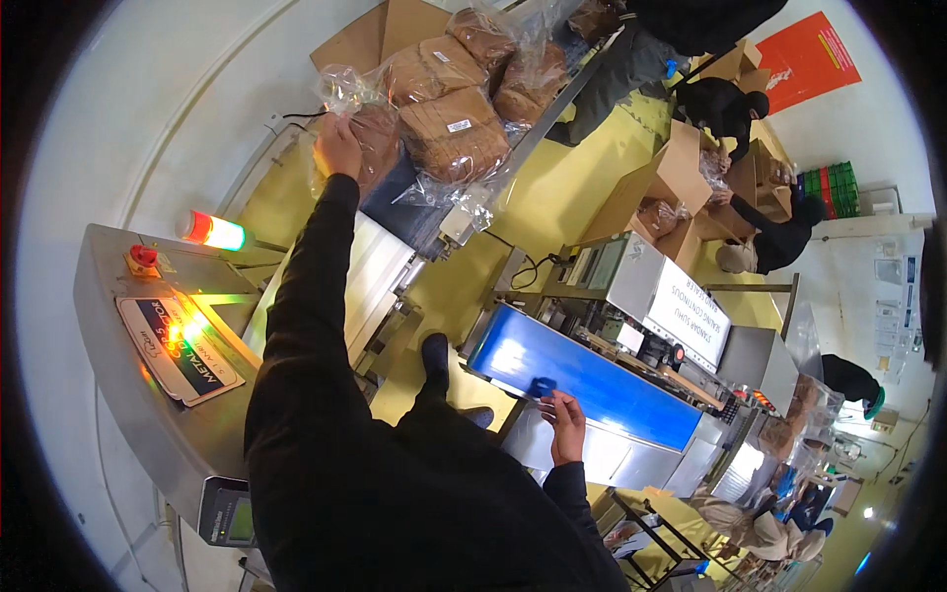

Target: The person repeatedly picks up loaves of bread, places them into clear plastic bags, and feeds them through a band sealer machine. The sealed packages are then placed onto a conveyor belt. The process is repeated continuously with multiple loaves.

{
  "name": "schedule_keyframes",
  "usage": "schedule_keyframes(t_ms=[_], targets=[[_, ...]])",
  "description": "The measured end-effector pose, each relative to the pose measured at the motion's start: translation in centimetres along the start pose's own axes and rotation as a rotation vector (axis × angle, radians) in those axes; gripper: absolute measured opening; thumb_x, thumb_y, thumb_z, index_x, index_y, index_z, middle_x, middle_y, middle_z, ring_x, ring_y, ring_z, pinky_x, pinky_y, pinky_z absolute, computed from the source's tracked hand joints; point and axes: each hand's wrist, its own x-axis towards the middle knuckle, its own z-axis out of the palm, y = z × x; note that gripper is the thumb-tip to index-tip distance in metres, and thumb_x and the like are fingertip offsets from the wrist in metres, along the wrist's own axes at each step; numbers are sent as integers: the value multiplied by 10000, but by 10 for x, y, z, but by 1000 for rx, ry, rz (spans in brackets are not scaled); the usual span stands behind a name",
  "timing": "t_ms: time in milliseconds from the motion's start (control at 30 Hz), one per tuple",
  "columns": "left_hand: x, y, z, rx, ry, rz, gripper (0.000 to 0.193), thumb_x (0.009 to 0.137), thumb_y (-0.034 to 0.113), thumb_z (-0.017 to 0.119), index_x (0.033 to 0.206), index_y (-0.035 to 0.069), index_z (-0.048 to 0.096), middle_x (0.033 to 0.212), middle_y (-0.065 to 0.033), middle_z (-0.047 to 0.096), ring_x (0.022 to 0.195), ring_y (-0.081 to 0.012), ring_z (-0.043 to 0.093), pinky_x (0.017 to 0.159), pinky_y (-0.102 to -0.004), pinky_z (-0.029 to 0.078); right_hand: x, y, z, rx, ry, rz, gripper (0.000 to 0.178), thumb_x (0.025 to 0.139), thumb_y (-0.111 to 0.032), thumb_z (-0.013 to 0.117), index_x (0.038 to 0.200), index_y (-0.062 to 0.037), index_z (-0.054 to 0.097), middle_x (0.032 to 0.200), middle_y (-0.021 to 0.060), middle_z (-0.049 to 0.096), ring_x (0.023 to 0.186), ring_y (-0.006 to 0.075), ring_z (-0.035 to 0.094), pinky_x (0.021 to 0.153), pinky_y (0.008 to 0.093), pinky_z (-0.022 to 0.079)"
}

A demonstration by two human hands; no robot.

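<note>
Left hand [338, 148]: Because the clear bag [377, 143] lay at the far end of the white conveyor [380, 259], the arm was stretched nearly straight; the fingers appeared closed on loose film near the gathered neck, probably since film gave a surer hold than the bulky contents.
Clear bag position: Resting at the left side of the bag pile [457, 133], brown contents low, neck up and within reach.
Bag pile: Packed close together, two labels facing up, beside cardboard flaps [385, 35]; the crowding probably kept the bags from rolling.
Right hand [564, 432]: Held low at the blue belt [602, 380], perhaps for balance; contact could not be told. The fingers were loosely bent; whether they pinched anything could not be told.
Signal lamp [217, 231]: Lit, mounted beside the steel housing [158, 331], presumably for visibility from the working position.
Co-workers [774, 237]: Bent over open cartons [656, 187], well apart from both hands.
</note>
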Motion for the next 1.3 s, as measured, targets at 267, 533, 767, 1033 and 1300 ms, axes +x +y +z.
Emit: schedule_keyframes(t_ms=[267, 533, 767, 1033, 1300], targets=[[-54, 83, -6, -16, -47, 191, 456, 782, 258, 648, 1132, 3, 506, 1165, -219, 505, 1092, -394, 447, 915, -474, 356, -14, 13, -6, 76, 92, -19, 248, 891, -196, 577, 1068, -23, 561, 956, 108, 639, 840, 173, 606, 759, 290, 458], [-200, 53, 103, 421, -710, -475, 802, 689, 460, 705, 1282, 21, 393, 1298, -121, 492, 1198, -301, 419, 932, -490, 353, -29, 14, -12, 21, 112, -40, 190, 920, -207, 547, 1031, -55, 578, 937, 94, 643, 821, 185, 623, 745, 301, 464], [-184, 76, 122, 119, -646, -572, 235, 814, 257, 526, 821, 91, 692, 999, -159, 655, 1017, -285, 551, 830, -420, 416, -44, 14, -19, -4, 115, -19, 184, 926, -190, 530, 1025, -40, 570, 944, 107, 643, 839, 197, 628, 746, 303, 466], [-113, 150, 105, -1287, -623, -903, 154, 894, 221, 491, 869, 84, 556, 768, -7, 485, 751, -171, 546, 699, -308, 468, -36, 12, -10, -24, 79, -26, 214, 922, -208, 544, 1044, -34, 573, 937, 96, 642, 841, 184, 622, 749, 295, 459], [-86, 128, 118, -1474, -242, -1040, 187, 889, 236, 509, 927, 55, 534, 836, -45, 524, 802, -195, 569, 726, -338, 499, -31, 4, -10, 6, 83, -18, 216, 888, -174, 573, 1042, -22, 567, 929, 87, 642, 834, 172, 616, 761, 289, 460]])
